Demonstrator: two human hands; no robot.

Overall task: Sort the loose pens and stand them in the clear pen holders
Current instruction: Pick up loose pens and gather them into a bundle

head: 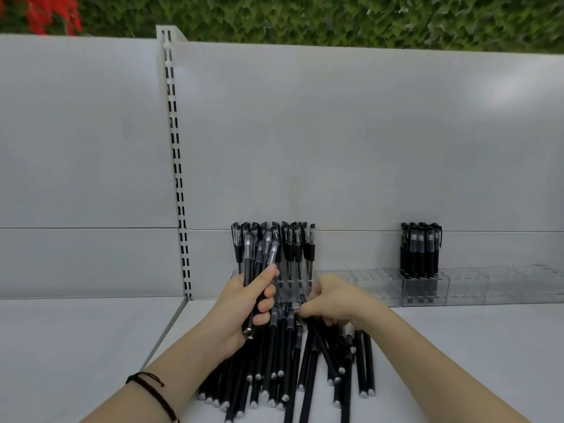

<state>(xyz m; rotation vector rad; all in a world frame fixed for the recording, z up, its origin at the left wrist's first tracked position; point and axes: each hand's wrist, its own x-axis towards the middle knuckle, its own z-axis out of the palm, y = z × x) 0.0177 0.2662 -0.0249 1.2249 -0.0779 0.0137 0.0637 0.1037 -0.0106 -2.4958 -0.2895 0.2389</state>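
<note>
Both forearms come in from the bottom edge and meet over the middle of the shelf [457, 346]. The left hand [247, 303] is palm-in with its fingers and thumb wrapped round a bundle of pens [259, 270], holding them nearly upright, capped ends up and leaning a bit to the right. There's a dark cord bracelet [152, 389] on that wrist.

The right hand [332, 300] is knuckles-up, reaching down into the far end of the pile of loose pens [283, 370]. Its fingertips are curled and look like they're pinching a single pen [323, 349] that slants off toward the lower right, but the exact grip is half hidden under the hand.

The pens are all slim black sticks with silvery ends and clear caps. The pile lies flat on the shelf, mostly pointing toward the camera, with a few crossed on the right side.

The clear holders [473, 288] run in a row along the white back panel [335, 132]. One batch of standing pens [293, 242] sits in the leftmost holder just behind the hands, and a second batch [421, 251] stands well off to the right. A slotted rail [177, 178] runs up the panel on the left, with a green hedge [305, 16] above.
</note>
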